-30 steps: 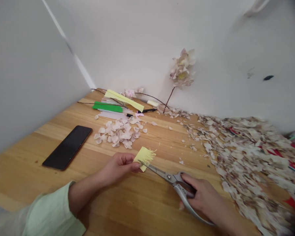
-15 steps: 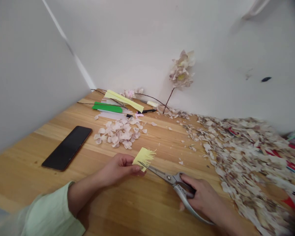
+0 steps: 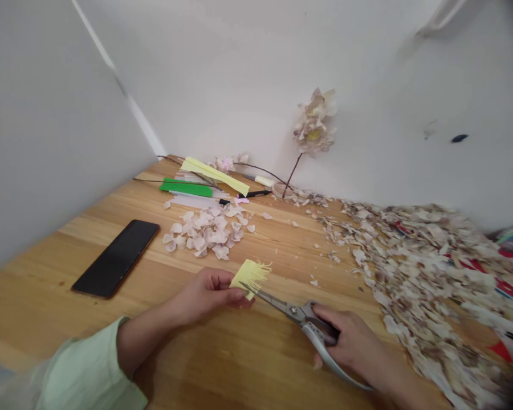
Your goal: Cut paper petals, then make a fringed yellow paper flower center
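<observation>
1. Pinching a fringed slip of yellow paper [image 3: 248, 276] by its left end, the left hand [image 3: 207, 295] held it over the pale wooden worktop [image 3: 111, 336].
2. The right hand [image 3: 350, 341] was clamped on the handles of steel scissors [image 3: 301, 315], their blade tips at the paper's lower edge, beside the left hand.
3. The hands stood apart, with only the paper and scissors bridging the gap.
4. Just beyond the right hand, a broad heap of shredded pale petals [image 3: 423, 273] spread toward the right.
5. Ahead of the paper lay loose pink petals [image 3: 205, 230]; further left, a black phone [image 3: 115, 258].
6. White walls [image 3: 239, 85] bounded the worktop's far and left edges.
</observation>
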